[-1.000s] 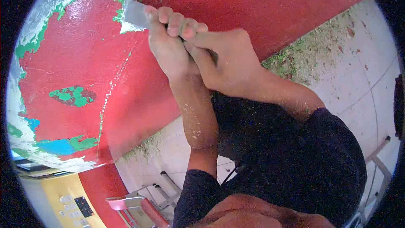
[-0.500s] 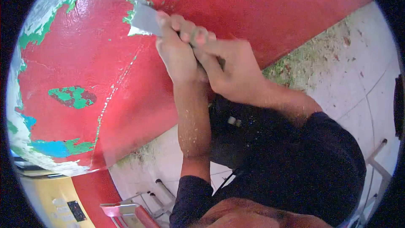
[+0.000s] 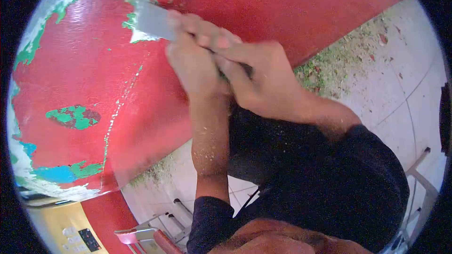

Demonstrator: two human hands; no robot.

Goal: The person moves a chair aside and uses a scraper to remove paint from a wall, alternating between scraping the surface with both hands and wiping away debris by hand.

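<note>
A paint scraper with a broad grey metal blade (image 3: 155,20) lies against the red painted wall (image 3: 155,89), at the border of a bare white and green patch (image 3: 136,35). My left hand (image 3: 195,63) is closed around the scraper's handle, just behind the blade. From the other side my right hand (image 3: 263,73) also grips it, its fingers overlapping near the left hand's. The handle is mostly hidden by the fingers, and both hands are slightly blurred. Pale flecks dot my left forearm (image 3: 209,141).
Peeled areas with green, blue and white layers (image 3: 54,174) run along the wall's left side. Paint chips (image 3: 325,73) litter the tiled floor (image 3: 391,99) along the wall's base. Metal-framed furniture (image 3: 150,235) stands at the lower left, and a metal leg (image 3: 419,174) at right.
The wall's patches have shifted left in the view, and the blade and hands appear slightly further left too. Both hands keep their grip on the scraper.
</note>
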